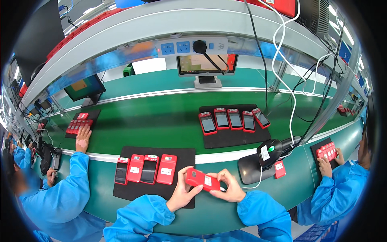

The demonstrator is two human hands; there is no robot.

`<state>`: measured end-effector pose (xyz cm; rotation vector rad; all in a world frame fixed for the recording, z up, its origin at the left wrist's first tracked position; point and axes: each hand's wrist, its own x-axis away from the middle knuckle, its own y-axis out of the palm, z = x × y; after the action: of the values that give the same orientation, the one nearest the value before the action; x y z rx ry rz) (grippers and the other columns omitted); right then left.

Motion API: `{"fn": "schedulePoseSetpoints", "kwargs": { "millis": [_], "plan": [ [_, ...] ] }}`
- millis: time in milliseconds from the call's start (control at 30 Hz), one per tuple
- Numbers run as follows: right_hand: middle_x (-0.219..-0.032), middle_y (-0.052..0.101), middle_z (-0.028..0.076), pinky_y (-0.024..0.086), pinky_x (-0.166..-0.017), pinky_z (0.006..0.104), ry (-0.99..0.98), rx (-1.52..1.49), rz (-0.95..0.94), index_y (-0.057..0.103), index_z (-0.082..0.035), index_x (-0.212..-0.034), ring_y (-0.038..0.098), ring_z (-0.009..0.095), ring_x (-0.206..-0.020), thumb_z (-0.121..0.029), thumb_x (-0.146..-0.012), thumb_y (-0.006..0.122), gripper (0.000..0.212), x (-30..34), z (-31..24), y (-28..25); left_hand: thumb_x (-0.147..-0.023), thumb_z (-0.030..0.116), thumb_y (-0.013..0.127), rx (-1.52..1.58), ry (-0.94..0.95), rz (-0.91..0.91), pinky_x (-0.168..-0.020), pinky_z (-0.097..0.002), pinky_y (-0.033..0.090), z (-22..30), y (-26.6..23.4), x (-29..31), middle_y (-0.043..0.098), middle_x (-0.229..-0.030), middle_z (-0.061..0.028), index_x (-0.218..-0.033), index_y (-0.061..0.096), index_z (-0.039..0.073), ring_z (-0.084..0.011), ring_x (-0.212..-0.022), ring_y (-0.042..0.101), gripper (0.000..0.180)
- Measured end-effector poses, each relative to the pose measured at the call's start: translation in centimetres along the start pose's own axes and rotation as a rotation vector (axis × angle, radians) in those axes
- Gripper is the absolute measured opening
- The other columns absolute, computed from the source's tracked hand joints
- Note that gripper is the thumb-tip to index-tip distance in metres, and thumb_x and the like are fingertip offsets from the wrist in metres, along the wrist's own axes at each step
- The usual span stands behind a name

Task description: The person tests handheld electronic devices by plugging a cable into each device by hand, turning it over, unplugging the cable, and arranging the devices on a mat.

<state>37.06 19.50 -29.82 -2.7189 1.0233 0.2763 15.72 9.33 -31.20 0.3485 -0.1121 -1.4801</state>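
Left hand: pinches one end of the red gadget.
Right hand: pinches the other end.
Gadget's place: by the near mat's right edge.
Done or left: four gadgets here, five gadgets farther; can't tell which are finished.
Maybe in the way: black scanner, white cord.

No legible txt; lbl on held red device too small.

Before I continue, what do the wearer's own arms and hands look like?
The left sleeve and right sleeve are loose, wrinkled, bright blue fabric, gathered near the wrists. The left hand and right hand show no gloves.
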Motion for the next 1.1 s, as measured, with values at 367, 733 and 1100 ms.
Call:
{"fn": "schedulePoseSetpoints", "kwargs": {
  "millis": [367, 733, 1100],
  "plan": [
    [-0.107, 0.071, 0.012, 0.057, -0.076, 0.0321, -0.025, 0.417, 0.204, 0.058, -0.003, -0.118, 0.067, 0.018, -0.088, -0.025, -0.082, 0.094, 0.055, 0.5, -1.0, 0.7, -0.088, -0.003, 0.082, -0.07, 0.046, 0.138, -0.111, -0.039, 0.052, 0.3, 0.3, 0.1, 0.054, -0.137, -0.0145, -0.15, 0.029, 0.006, -0.0217, -0.132, 0.058, 0.083],
    [-0.084, 0.071, 0.01, 0.047, -0.053, 0.0295, 0.164, 0.43, 0.183, 0.057, -0.002, -0.123, 0.054, 0.012, -0.057, -0.029, -0.085, 0.091, 0.058, 1.1, -1.3, 0.6, -0.099, 0.016, 0.075, -0.456, 0.05, -0.048, -0.123, -0.0455, 0.035, 0.0, -0.1, 0.1, 0.046, -0.151, -0.0252, -0.165, -0.002, 0.0, -0.0336, -0.143, 0.05, 0.103],
    [-0.101, 0.077, 0.01, 0.057, -0.07, 0.0283, 0.25, 0.357, -0.029, 0.049, -0.002, -0.151, 0.071, 0.013, -0.084, -0.017, -0.094, 0.082, 0.068, 1.0, -1.8, -0.5, -0.099, 0.023, 0.076, -0.686, 0.063, -0.332, -0.127, -0.0454, 0.031, 3.4, -0.9, -0.8, 0.03, -0.167, -0.0304, -0.158, -0.036, 0.005, -0.0423, -0.151, 0.042, 0.128]
  ]
}}
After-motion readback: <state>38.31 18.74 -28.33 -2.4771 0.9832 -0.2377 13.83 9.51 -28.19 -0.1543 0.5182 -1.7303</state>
